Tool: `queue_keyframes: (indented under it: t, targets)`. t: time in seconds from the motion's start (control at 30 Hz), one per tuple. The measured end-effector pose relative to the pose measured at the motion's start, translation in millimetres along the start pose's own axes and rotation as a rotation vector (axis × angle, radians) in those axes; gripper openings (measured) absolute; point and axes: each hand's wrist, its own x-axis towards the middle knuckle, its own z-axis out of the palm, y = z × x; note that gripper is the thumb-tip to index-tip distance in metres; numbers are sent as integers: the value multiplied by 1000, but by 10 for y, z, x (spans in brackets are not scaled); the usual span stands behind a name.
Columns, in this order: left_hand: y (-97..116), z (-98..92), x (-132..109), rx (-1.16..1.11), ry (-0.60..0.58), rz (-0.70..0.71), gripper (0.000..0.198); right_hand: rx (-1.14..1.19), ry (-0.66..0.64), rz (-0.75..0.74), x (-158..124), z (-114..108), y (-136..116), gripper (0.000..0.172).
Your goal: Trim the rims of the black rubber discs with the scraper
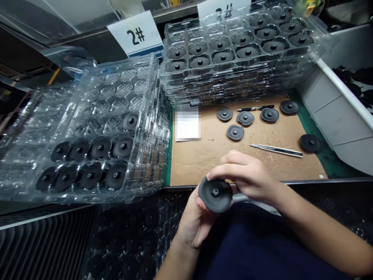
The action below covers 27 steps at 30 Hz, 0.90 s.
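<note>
One dark round disc (210, 199), its small central stub facing my camera, sits in the lower centre of the frame, held between both hands. I see the left hand (194, 221) grasping it from below and to the left, while the right hand (247, 175) curls over it, fingertips against the upper rim. Just above, brown cardboard (204, 163) covers much of the green desk (335, 165). I count six loose discs (235, 132) right of centre, on and around it. A black pen (255, 108) lies just beside the upper ones, and a slim cutter (276, 150) lies lower down. One white sheet (188, 130), partly pixelated, rests at the cardboard's upper left. At left of my frame, a clear tray (87, 97) has nine discs in its pockets. Across the upper right, stacked trays (233, 79) carry more. A sign (135, 35) reading "2#" stands at upper left.
</note>
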Motion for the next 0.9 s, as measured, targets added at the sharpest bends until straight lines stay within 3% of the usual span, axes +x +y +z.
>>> queue_keyframes:
  t: [0.13, 0.2, 0.27, 0.37, 0.53, 0.67, 0.77, 0.83, 0.9]
  targets:
    - [29, -30, -54, -37, -102, -79, 66, 213, 168, 520, -280, 16, 161, 22]
    - [35, -59, -49, -56, -151, -106, 62, 319, 185, 767, -516, 42, 200, 26]
    - [35, -84, -29, -65, -177, -126, 62, 395, 144, 915, -740, 83, 223, 31]
    - [35, -92, -1, -65, -194, -140, 65, 426, 77, 980, -959, 159, 264, 35]
    - [54, -24, -8, -39, -197, -137, 66, 321, 110, 977, -932, 130, 325, 34]
    - [23, 35, -31, -23, -189, -123, 64, 125, 252, 846, -664, -70, 61, 26]
    - [-35, 47, -26, 23, -171, -85, 70, -86, 305, 536, -439, -139, -269, 25]
    - [-67, 40, -10, 89, -160, -71, 73, -146, 214, 252, -328, -121, -416, 31]
    - [-83, 32, 13, 154, -140, -58, 74, -178, 86, 80, -262, -95, -468, 32]
